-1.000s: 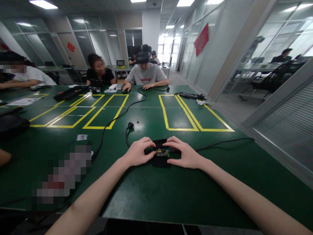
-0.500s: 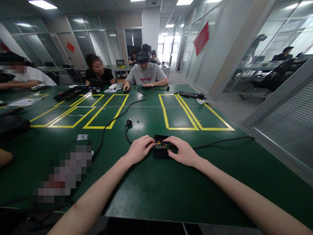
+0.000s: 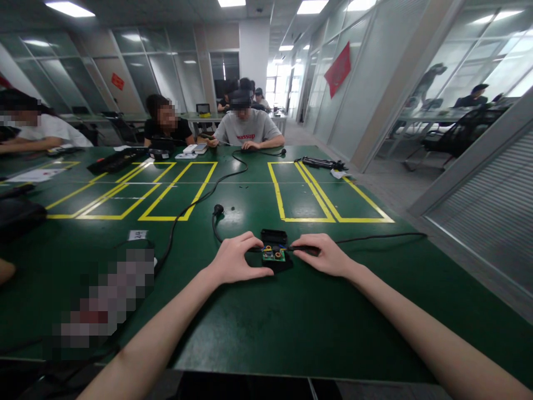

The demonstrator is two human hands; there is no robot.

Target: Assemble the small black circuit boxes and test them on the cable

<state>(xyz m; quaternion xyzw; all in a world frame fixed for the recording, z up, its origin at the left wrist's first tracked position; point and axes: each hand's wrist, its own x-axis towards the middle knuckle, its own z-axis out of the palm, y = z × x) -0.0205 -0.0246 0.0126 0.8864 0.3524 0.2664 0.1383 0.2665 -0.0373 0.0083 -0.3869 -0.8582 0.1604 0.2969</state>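
Observation:
A small green circuit board [image 3: 273, 255] with copper-coloured rings lies on a black case half [image 3: 283, 265] near the middle of the table. Behind it sits another black case part [image 3: 273, 236]. My right hand [image 3: 325, 254] pinches the black cable [image 3: 307, 249] close to the board's right side. At the board's left, my left hand [image 3: 239, 258] has its thumb and fingers apart, the thumb near the front edge of the case. A cable end passes by its fingertips; whether they touch it is unclear.
A black plug [image 3: 218, 210] lies behind my left hand. Yellow tape outlines [image 3: 308, 220] mark the green table [image 3: 258, 328]. A pixelated object [image 3: 108, 294] is at the left, a black folded stand [image 3: 322, 163] at the far right. People sit across the table.
My right hand has shifted right and closed on the cable. My left thumb has spread forward. The board now shows more fully, and the case parts look farther apart.

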